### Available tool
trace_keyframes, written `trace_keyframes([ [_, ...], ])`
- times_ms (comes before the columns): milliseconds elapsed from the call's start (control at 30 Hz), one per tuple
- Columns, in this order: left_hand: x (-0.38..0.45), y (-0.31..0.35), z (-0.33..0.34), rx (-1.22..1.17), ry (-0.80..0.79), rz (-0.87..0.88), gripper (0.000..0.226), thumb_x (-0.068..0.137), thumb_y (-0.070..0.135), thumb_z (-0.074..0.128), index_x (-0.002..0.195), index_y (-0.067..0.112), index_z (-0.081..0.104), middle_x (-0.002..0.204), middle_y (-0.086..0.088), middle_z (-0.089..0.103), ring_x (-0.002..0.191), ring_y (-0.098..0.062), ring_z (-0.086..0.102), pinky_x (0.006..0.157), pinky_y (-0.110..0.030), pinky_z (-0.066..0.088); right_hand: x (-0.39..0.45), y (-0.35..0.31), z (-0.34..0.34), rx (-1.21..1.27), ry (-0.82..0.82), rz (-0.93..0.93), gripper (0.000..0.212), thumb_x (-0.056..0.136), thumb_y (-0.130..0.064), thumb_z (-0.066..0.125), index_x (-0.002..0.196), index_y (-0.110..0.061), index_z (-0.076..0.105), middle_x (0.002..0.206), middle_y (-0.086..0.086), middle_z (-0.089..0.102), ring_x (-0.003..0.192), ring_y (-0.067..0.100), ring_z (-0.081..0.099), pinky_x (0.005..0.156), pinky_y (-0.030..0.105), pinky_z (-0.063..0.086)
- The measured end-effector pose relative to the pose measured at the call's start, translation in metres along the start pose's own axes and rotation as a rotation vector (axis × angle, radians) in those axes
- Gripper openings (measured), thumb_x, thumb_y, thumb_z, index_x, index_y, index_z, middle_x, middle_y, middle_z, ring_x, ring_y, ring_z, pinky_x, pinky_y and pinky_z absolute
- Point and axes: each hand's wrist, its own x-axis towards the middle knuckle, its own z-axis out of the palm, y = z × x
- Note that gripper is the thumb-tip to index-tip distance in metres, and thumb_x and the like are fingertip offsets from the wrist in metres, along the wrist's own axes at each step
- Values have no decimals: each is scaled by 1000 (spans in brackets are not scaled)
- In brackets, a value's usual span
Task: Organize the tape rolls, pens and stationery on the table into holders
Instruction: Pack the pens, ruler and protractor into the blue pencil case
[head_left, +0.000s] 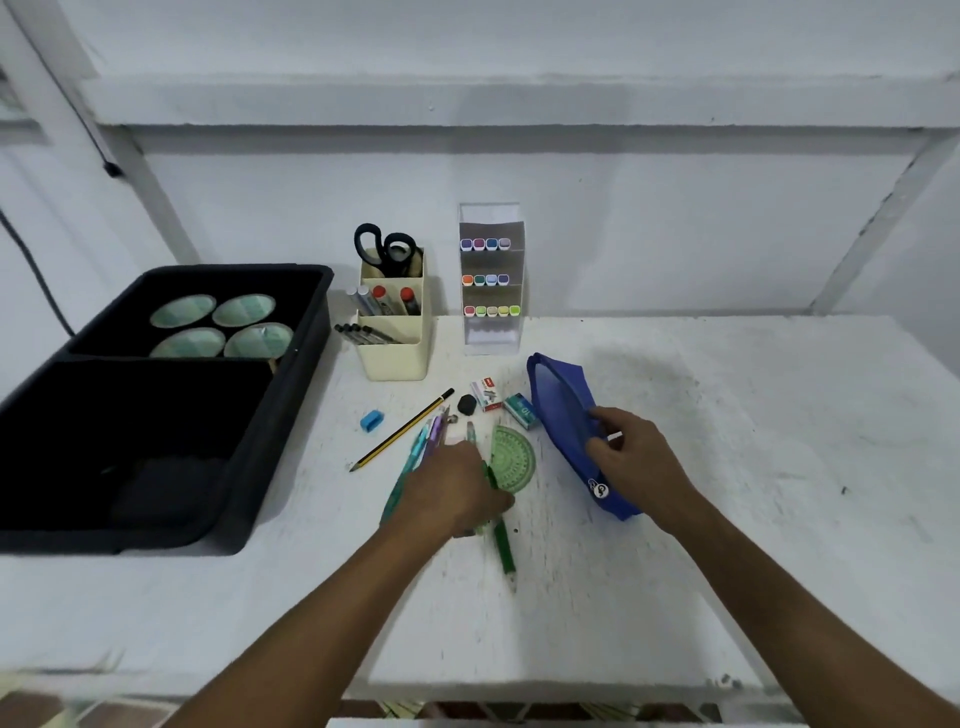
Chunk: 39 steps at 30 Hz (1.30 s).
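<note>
A blue pencil pouch (563, 410) lies on the white table, and my right hand (636, 457) grips its near edge. My left hand (452, 493) is closed over a bunch of pens and pencils (423, 447) that fan out toward the back. A green pencil (503, 540) sticks out below that hand. A green round protractor (514, 460) lies between my hands. A yellow-black pencil (402, 430), a blue sharpener (372, 420), a black eraser (466, 404) and two small staple boxes (485, 395) lie loose behind.
A cream desk holder (397, 358) with scissors and markers stands at the back. Beside it is a clear marker rack (491, 332) with coloured caps. A black tray (291, 395) with several tape rolls (223, 325) fills the left side.
</note>
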Motion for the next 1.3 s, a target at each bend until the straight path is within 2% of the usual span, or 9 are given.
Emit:
trace_keyframes([
  [233, -6, 3, 18, 87, 116, 26, 29, 75, 35, 75, 90, 16, 58, 91, -2, 62, 81, -17, 63, 64, -25, 50, -4, -7, -1, 12, 16, -54, 36, 88, -9, 54, 124, -14, 57, 102, 5, 60, 75, 10, 57, 63, 17, 43],
  [367, -6, 9, 17, 48, 110, 32, 29, 79, 38, 72, 91, 18, 54, 83, 2, 54, 73, -12, 55, 55, -22, 42, -6, -9, -4, -2, 17, -55, 34, 89, -11, 56, 123, -16, 58, 101, 3, 63, 74, 7, 60, 62, 16, 48],
  [433, -3, 10, 12, -30, 113, 10, 32, 79, 40, 71, 94, 18, 56, 83, 1, 57, 75, -12, 60, 55, -24, 49, -7, -9, -6, 2, 19, -44, 34, 89, -13, 57, 123, -16, 58, 103, 2, 63, 76, 7, 60, 63, 16, 49],
  [500, 3, 10, 3, -140, 145, 1, 29, 77, 41, 73, 85, 18, 56, 78, 1, 60, 69, -14, 64, 54, -25, 54, -8, -10, -9, 4, 20, -43, 34, 89, -14, 57, 123, -16, 58, 103, 1, 63, 77, 6, 61, 62, 14, 49],
  [600, 14, 15, -16, -321, 169, 42, 26, 78, 35, 73, 73, 13, 60, 68, -1, 64, 57, -13, 66, 43, -24, 48, -8, -12, -11, 3, 17, -44, 34, 88, -14, 58, 123, -14, 59, 101, 0, 63, 77, 6, 61, 61, 13, 48],
  [800, 32, 41, -37, -692, 33, 51, 24, 82, 22, 69, 75, -1, 67, 60, -11, 69, 47, -17, 67, 47, -24, 56, -13, -14, -10, 31, 7, -36, 36, 88, -10, 57, 124, -12, 58, 111, 6, 65, 85, 15, 64, 66, 18, 52],
  [1000, 40, 62, -30, -646, -33, 70, 20, 85, 18, 64, 75, 1, 66, 62, -11, 69, 48, -20, 66, 48, -26, 57, -16, -22, -10, 65, -36, -35, 35, 90, -5, 53, 124, -10, 57, 110, 3, 63, 89, 18, 65, 74, 27, 57],
  [1133, 39, 62, -29, -630, -40, 116, 19, 83, 13, 59, 76, -1, 69, 63, -11, 70, 49, -19, 66, 55, -30, 58, -18, -22, -11, 82, -29, -29, 33, 90, -5, 53, 122, -12, 58, 104, -4, 62, 83, 10, 64, 67, 16, 52],
  [1300, 45, 40, -38, -593, 49, 138, 14, 85, 10, 60, 89, 3, 70, 77, -11, 72, 58, -18, 70, 49, -24, 55, -17, -20, -14, 108, -17, -13, 30, 90, -7, 55, 119, -14, 60, 101, -8, 62, 80, 2, 63, 60, 11, 50],
])
